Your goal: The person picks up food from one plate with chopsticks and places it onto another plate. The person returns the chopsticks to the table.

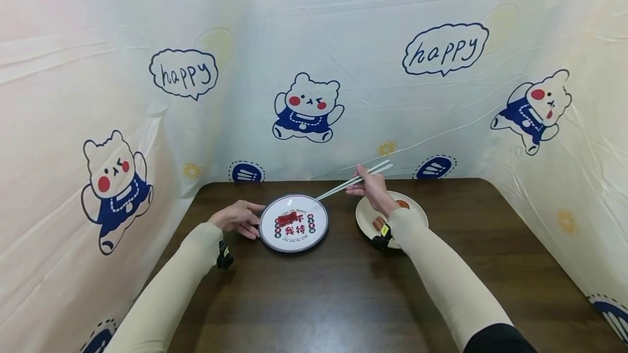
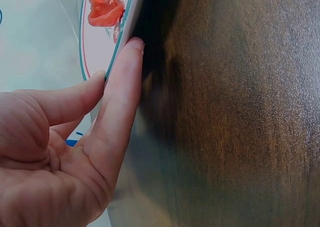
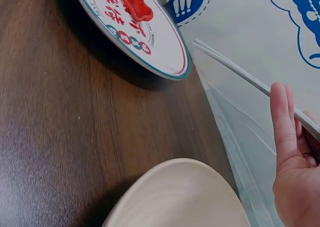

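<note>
A white plate (image 1: 293, 239) with a dark rim and red printed characters sits on the table. On it lies a glossy red piece (image 3: 135, 3) that looks like food; its kind is unclear. My left hand (image 1: 237, 218) holds the plate's left edge, thumb at the rim and fingers against the outer side, as the left wrist view shows. My right hand (image 1: 375, 192) grips a pair of pale chopsticks (image 3: 235, 69). Their tips point left, close to the plate's upper right edge, with nothing between them. Below the right hand is a cream plate (image 3: 175, 187), partly hidden by the wrist.
On the cream plate lie a brownish food piece (image 1: 379, 223) and a red-orange round piece (image 1: 403, 204). Both plates stand near the far edge of the dark wooden table (image 1: 314, 298). A pale curtain (image 1: 363, 26) printed with bears hangs around the table's back and sides.
</note>
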The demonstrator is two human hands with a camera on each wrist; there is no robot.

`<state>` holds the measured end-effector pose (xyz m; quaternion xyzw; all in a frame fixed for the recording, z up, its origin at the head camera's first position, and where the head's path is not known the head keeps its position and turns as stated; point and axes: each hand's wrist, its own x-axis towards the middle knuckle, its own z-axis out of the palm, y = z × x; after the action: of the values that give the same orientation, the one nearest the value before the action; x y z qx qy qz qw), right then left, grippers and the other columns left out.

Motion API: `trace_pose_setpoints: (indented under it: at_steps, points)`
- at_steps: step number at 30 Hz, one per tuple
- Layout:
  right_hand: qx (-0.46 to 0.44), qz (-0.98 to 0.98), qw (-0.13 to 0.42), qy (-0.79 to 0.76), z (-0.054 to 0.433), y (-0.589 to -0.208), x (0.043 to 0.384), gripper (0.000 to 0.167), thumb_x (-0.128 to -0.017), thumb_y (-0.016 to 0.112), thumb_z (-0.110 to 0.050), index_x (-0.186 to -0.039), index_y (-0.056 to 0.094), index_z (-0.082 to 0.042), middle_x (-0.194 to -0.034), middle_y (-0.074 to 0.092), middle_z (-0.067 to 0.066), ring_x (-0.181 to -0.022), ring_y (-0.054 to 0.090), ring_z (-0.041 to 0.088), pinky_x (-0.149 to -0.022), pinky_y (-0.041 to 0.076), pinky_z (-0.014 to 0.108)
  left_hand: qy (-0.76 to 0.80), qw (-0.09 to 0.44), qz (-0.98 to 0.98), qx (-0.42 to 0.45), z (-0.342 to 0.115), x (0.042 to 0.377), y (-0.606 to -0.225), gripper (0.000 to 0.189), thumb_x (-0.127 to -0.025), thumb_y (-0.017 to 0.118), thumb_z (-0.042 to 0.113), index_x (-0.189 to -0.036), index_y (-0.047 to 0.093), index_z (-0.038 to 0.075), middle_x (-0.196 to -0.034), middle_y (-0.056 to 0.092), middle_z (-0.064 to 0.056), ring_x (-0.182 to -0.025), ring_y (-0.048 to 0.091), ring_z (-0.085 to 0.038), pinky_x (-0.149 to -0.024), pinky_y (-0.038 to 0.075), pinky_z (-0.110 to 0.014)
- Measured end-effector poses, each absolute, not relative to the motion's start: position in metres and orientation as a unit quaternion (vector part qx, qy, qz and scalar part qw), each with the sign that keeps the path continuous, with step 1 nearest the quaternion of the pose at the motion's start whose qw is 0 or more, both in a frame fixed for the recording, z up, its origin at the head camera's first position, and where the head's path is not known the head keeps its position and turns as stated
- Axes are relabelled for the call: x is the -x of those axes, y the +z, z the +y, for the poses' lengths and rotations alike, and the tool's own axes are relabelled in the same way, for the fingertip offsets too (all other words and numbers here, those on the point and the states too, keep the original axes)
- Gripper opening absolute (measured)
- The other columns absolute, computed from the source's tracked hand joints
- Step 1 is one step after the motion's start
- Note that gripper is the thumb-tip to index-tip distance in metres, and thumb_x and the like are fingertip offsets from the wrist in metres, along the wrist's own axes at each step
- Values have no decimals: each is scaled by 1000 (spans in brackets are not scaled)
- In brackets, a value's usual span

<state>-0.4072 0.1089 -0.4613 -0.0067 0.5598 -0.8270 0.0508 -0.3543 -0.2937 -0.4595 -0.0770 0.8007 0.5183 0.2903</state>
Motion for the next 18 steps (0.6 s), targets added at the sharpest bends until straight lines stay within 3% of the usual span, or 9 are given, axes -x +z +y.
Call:
trace_pose_setpoints:
  at_steps: [18]
  points:
    - [2, 561, 53, -826, 131, -460, 405, 40, -112, 54, -29, -105, 56, 10, -81, 70, 24, -62, 75, 25, -66, 67, 37, 519, 285, 802, 82, -294, 356, -462, 64, -103, 64, 1, -162, 39, 4, -104, 71, -24, -73, 76, -28, -76, 66, -41]
